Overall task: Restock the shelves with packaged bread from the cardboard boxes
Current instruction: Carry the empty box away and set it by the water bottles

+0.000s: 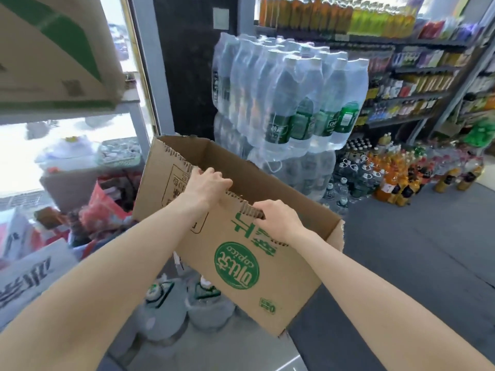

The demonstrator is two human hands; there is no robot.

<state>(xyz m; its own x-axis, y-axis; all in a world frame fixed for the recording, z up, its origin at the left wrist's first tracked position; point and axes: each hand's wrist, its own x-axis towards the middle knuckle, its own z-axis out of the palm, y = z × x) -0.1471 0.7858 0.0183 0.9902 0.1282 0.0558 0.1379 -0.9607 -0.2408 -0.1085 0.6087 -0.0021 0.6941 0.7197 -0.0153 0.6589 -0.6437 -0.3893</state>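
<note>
An open brown cardboard box with green print hangs tilted in mid-air in front of me. My left hand grips the box's near torn rim, fingers curled over the edge. My right hand grips the same rim a little further right. What I see of the box's inside looks bare. No packaged bread shows anywhere.
Shrink-wrapped packs of water bottles are stacked just behind the box. Shelves of drinks and snacks line the right wall, with juice bottles on the floor. Another cardboard box sits high at the left. Large water jugs stand below.
</note>
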